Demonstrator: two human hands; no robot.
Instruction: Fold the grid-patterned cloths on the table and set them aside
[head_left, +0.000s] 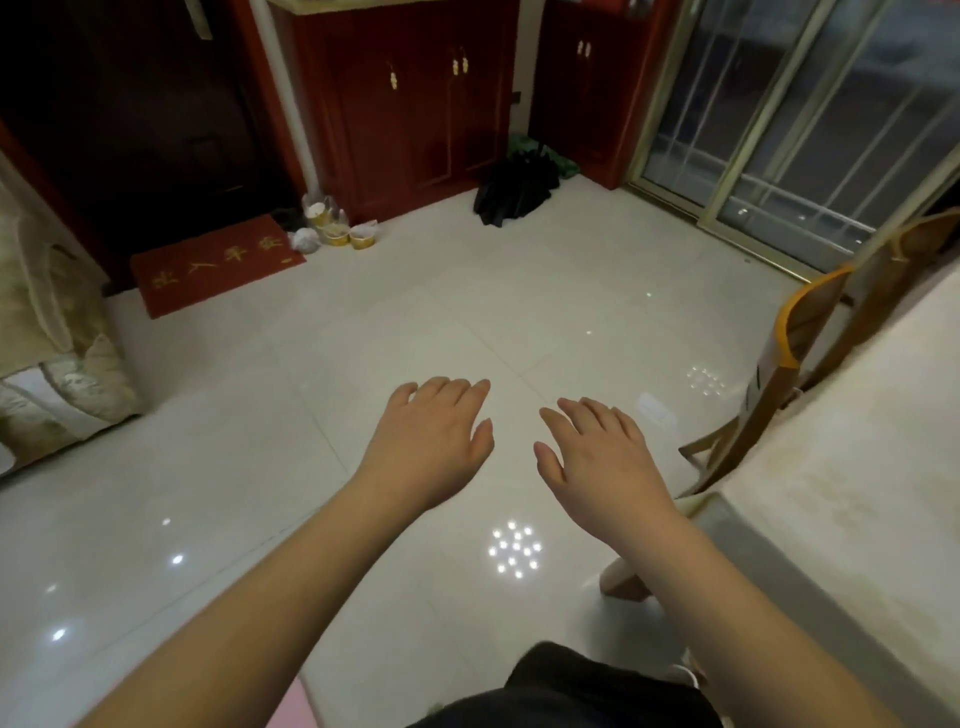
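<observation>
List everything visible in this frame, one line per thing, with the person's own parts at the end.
Floor: one, glossy white tile, centre.
Doormat: one, red with gold characters, far left by dark doorway.
Cabinets: red wood, far wall.
Paper cups: a few, yellow-white, beside mat.
Dark bundle: one, black, at cabinet foot.
Sliding glass door: metal-framed, far right.
Chair: one, wooden, right.
Table: one, cream top, right edge; no grid-patterned cloths visible.
Left hand: open, empty.
Right hand: open, empty.

Cream-covered table (852, 441), right edge
</observation>
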